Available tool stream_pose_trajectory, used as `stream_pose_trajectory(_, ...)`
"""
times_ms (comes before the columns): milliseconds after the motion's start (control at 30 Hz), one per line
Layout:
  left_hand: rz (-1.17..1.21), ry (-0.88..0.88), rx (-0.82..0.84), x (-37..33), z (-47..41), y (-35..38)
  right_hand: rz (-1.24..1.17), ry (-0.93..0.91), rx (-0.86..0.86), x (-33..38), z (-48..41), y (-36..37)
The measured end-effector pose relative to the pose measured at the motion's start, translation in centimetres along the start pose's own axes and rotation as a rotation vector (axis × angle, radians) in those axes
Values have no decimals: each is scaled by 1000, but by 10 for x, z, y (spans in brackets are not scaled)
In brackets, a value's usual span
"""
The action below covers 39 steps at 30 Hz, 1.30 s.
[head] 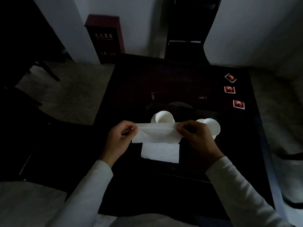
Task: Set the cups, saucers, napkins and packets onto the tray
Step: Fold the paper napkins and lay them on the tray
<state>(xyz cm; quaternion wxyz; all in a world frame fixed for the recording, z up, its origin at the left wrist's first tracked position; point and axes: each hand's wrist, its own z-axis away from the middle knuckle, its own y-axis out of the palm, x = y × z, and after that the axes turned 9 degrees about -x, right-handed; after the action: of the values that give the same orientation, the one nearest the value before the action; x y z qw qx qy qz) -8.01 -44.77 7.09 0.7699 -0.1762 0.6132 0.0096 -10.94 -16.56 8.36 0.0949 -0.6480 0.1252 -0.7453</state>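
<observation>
Both hands hold one white napkin (155, 134) stretched between them above the dark table. My left hand (120, 138) pinches its left end and my right hand (196, 136) pinches its right end. A second white napkin (161, 153) lies flat just below it. Behind the held napkin stands a white cup (163, 116), and a second white cup (210, 127) on a saucer sits partly hidden behind my right hand. Three red packets (230, 78) (229, 89) (238, 104) lie in a row at the table's right side. The tray is too dark to make out.
The dark table (164, 82) fills the middle of the view. A dark round dish (177, 104) lies behind the cups. A dark chair (185, 45) stands at the far edge, and a dark red cabinet (105, 38) stands against the wall at the back left.
</observation>
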Motion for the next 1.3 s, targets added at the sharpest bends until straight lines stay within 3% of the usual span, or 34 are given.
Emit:
stream_pose_trajectory(100, -25, 67, 0, -5, 2, -3, 17, -3, -9, -1, -2, -2)
stream_pose_trajectory(233, -245, 332, -51, -14, 5, -5, 32, -37, -17, -5, -1, 0)
stream_pose_trajectory(367, -307, 494, 6, -31, 9, -2, 199, -73, -8, -6, 0, 9)
stream_pose_trajectory(567, -423, 567, 143, -54, 12, 0, 112, -288, 246, 11, 4, 48)
stream_pose_trajectory(700, -430, 561, 159, -64, 14, -2, 56, -455, 263, 17, 4, 67)
stream_pose_trajectory(900, -298, 410, 181, -64, 13, -14, 61, -247, 254, 12, 12, 57)
stream_pose_trajectory(1100, 176, 25, -9, -49, 3, -5, -179, 7, 249, 13, 15, 27)
stream_pose_trajectory(1300, 361, -221, -43, -26, 4, 13, -403, 207, 106, -3, 17, 7)
